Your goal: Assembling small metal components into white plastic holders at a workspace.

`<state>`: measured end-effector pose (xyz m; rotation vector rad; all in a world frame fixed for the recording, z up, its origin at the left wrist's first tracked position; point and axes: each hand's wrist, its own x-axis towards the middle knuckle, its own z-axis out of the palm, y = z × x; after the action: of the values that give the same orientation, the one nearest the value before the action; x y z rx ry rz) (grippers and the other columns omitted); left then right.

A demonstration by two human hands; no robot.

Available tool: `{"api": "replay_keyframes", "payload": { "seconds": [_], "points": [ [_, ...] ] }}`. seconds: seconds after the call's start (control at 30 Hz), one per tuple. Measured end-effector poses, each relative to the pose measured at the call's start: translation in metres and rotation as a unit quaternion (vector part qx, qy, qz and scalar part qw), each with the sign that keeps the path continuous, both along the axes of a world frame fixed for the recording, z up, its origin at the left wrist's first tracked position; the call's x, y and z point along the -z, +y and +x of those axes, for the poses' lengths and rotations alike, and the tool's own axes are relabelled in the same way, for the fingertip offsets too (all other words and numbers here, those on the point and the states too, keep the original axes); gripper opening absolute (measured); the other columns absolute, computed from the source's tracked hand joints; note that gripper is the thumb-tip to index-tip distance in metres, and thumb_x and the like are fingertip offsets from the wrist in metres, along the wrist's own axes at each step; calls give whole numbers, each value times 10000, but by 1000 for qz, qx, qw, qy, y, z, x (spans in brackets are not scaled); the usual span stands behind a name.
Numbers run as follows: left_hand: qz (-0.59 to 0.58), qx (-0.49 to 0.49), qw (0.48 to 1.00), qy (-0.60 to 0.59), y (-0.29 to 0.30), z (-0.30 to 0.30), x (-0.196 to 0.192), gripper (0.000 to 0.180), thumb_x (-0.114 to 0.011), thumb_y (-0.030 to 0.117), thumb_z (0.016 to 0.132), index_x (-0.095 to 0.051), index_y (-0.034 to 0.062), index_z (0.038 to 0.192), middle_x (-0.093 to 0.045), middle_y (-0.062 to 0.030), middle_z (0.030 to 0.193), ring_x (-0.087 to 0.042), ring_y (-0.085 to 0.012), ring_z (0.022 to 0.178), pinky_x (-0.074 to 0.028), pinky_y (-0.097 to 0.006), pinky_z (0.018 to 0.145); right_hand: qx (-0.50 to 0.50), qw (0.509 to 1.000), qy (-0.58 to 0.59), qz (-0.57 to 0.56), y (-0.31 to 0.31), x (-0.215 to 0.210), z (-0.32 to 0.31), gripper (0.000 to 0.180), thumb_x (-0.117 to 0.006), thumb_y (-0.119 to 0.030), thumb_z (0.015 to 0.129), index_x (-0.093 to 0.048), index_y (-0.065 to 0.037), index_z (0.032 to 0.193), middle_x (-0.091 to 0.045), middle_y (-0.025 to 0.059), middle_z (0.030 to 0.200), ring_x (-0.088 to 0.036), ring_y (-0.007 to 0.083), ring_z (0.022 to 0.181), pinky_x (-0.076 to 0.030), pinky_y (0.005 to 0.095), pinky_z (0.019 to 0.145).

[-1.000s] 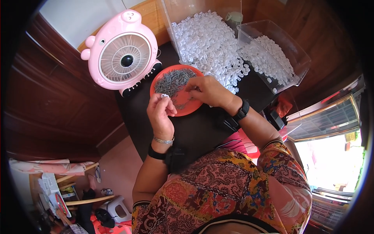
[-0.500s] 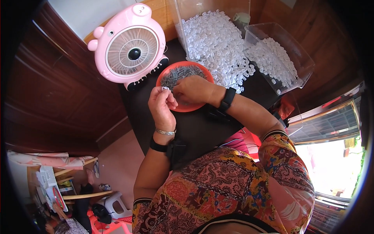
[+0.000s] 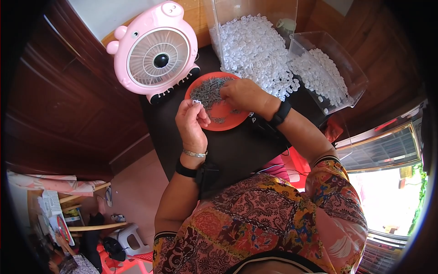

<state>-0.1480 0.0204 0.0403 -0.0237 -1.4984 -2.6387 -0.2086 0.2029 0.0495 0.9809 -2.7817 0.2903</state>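
Observation:
My left hand (image 3: 191, 125) is closed at the near left rim of an orange plate (image 3: 228, 119). Between its thumb and fingertips it pinches a small white plastic piece (image 3: 196, 102). My right hand (image 3: 250, 97) reaches over the plate's right side, fingers curled down at the edge of a heap of thin grey pieces (image 3: 207, 91) that look like small nails or screws. Its fingertips are partly hidden, so what they hold cannot be made out. Some grey bits lie scattered over the bare near part of the plate.
White plastic pieces (image 3: 255, 50) spill from a clear bin onto the dark table (image 3: 228, 157). A second clear bin (image 3: 358, 91) with more stands at the right. A pink pig-shaped fan (image 3: 157, 57) stands back left. Two white pieces lie by my right wrist. Another person's arm (image 3: 64, 244) shows lower left.
My right hand has moved right across the plate, away from my left hand, uncovering the plate's near middle. My left hand keeps its pinch on the white plastic piece almost in place.

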Motion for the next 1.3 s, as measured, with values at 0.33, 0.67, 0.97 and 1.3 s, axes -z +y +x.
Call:
{"api": "replay_keyframes", "payload": {
  "seconds": [0.33, 0.67, 0.97, 1.3],
  "points": [
    [-6, 5, 1000, -8, 1, 0, 2, 80, -516, 117, 849, -507, 73, 783, -504, 0, 612, -483, -90, 479, -343, -192, 426, -98, 994, -12, 53, 8, -6, 0, 80, -596, -158, 750, -641, -100, 784, -600, 74, 775, -621, 274, 775, -504, 382, 675],
    [-48, 16, 999, -14, 3, 2, 2, 98, -505, 147, 862, -501, 80, 791, -498, -6, 617, -481, -110, 490, -348, -210, 436, -133, 977, 22, 166, -10, 4, 0, 156, -525, -115, 764, -662, -48, 733, -636, 115, 735, -634, 305, 741, -508, 401, 656],
    [-74, 82, 994, -16, 16, 15, -1, 111, -530, 132, 863, -522, 73, 769, -508, 11, 598, -473, -79, 485, -335, -197, 456, -72, 992, -76, -76, 0, -3, 4, 154, -618, -119, 688, -630, -3, 788, -627, 160, 736, -621, 320, 718, -494, 376, 638],
    [-132, 145, 980, -20, 22, 22, 0, 131, -497, 150, 889, -517, 53, 803, -506, -5, 633, -482, -93, 520, -347, -201, 485, -21, 801, -343, -491, 21, -6, 35, 88, -607, -22, 856, -640, 7, 932, -651, 15, 821, -595, 80, 728, -487, 219, 657]
  ]
}}
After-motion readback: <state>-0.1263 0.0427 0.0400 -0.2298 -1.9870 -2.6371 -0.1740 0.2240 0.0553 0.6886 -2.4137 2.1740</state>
